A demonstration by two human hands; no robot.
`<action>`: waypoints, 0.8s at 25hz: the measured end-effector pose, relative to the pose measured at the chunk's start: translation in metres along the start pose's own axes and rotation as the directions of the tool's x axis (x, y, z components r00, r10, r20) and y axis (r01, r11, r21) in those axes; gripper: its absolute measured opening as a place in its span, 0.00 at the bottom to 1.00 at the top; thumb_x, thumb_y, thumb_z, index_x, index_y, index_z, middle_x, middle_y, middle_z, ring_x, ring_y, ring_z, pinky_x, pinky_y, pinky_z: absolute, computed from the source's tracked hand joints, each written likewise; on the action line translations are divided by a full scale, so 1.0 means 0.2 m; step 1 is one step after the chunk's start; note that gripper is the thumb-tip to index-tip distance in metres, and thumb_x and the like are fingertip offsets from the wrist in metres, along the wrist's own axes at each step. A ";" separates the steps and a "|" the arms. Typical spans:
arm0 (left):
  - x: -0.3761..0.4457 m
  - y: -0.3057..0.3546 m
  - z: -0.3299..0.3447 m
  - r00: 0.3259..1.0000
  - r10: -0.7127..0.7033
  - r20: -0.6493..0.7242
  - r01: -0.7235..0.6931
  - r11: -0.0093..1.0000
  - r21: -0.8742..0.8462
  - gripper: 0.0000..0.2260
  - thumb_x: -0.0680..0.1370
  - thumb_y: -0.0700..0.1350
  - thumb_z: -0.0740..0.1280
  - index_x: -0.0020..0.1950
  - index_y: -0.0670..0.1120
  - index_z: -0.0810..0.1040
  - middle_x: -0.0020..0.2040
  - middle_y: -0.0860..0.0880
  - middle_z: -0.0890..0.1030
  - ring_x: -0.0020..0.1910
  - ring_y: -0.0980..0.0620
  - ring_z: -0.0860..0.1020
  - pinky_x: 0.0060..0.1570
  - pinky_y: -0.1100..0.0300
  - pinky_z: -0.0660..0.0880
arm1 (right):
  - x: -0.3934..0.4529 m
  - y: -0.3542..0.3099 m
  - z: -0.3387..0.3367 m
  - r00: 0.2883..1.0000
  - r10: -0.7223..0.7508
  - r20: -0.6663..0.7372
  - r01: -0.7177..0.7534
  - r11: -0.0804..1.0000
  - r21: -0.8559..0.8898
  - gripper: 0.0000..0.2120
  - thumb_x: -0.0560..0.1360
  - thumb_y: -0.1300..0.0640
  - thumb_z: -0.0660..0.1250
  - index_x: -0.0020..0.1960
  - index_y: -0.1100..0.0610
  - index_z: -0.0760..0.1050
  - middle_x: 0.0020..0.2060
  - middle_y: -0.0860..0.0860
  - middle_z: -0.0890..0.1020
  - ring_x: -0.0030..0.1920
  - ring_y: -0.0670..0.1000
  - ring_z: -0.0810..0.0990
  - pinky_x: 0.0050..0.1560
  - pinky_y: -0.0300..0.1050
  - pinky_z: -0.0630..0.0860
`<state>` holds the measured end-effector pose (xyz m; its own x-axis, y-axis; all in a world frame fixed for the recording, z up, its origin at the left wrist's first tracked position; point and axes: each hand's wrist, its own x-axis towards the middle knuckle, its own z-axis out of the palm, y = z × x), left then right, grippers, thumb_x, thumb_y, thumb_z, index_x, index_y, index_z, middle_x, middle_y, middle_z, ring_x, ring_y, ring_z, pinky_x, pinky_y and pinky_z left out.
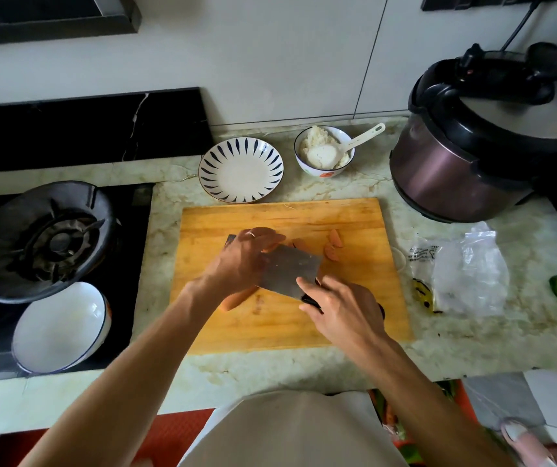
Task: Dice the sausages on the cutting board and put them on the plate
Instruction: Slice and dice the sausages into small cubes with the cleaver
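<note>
A: Where does the sausage (236, 298) lie from the knife?

B: Under the left hand (240, 261), on the cutting board (354, 315). Its long axis runs from near-left to far-right — the cleaver (290, 271) crosses it. The right hand (341, 308) grips the cleaver handle, forefinger laid along the blade; the left hand's fingers curl over the sausage, steadying it, and it is the nearer hand.

A: Counts?

B: One uncut length that I can see; about four half-round pieces (332, 246) lie to the far right of the blade — others may be hidden. One patterned plate (241, 168), far of the board, holds nothing yet.
</note>
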<state>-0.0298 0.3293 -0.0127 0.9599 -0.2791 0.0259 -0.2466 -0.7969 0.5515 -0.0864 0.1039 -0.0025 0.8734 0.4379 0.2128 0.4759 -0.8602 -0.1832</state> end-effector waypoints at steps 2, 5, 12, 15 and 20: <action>0.06 0.00 0.00 0.998 -0.004 0.068 0.000 0.999 0.052 0.20 0.71 0.38 0.64 0.61 0.49 0.79 0.57 0.48 0.80 0.54 0.45 0.78 0.51 0.48 0.77 | -0.02 0.01 0.00 1.000 0.009 0.016 -0.009 1.000 -0.028 0.24 0.61 0.46 0.82 0.55 0.47 0.83 0.38 0.47 0.82 0.29 0.49 0.80 0.23 0.40 0.73; 0.08 0.01 0.01 0.994 0.110 0.020 -0.111 0.993 0.042 0.17 0.69 0.39 0.63 0.57 0.46 0.79 0.52 0.47 0.81 0.48 0.43 0.80 0.46 0.49 0.79 | -0.04 0.03 -0.01 0.998 0.053 0.021 -0.053 0.998 -0.036 0.25 0.60 0.45 0.82 0.55 0.47 0.83 0.35 0.46 0.81 0.29 0.48 0.79 0.23 0.39 0.72; 0.09 0.04 0.04 0.962 0.246 -0.119 -0.251 0.968 -0.030 0.12 0.75 0.37 0.62 0.56 0.47 0.76 0.50 0.46 0.81 0.47 0.44 0.79 0.45 0.52 0.78 | -0.03 0.05 -0.03 0.997 0.075 0.012 -0.074 0.997 -0.021 0.25 0.60 0.47 0.82 0.56 0.48 0.83 0.35 0.48 0.81 0.30 0.50 0.80 0.23 0.41 0.74; 0.09 0.03 0.05 0.982 0.135 -0.134 -0.149 0.984 -0.094 0.12 0.72 0.35 0.66 0.53 0.44 0.79 0.46 0.48 0.79 0.43 0.48 0.78 0.42 0.54 0.77 | -0.03 0.07 -0.03 0.996 0.089 0.030 -0.089 0.996 -0.023 0.25 0.61 0.47 0.82 0.56 0.48 0.83 0.34 0.47 0.80 0.28 0.49 0.79 0.22 0.40 0.71; 0.05 0.08 0.06 0.955 -0.267 -0.129 0.190 0.885 -0.425 0.11 0.70 0.33 0.73 0.48 0.46 0.82 0.44 0.51 0.81 0.43 0.53 0.79 0.44 0.62 0.76 | -0.04 0.09 -0.04 0.992 0.116 0.052 -0.116 0.993 -0.007 0.24 0.65 0.47 0.79 0.59 0.48 0.81 0.38 0.49 0.82 0.33 0.51 0.82 0.26 0.42 0.74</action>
<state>-0.0253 0.3070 -0.0134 0.9998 0.0152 -0.0149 0.0207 -0.5305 0.8474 -0.0856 0.0840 -0.0001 0.9271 0.3477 0.1400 0.3704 -0.9071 -0.1999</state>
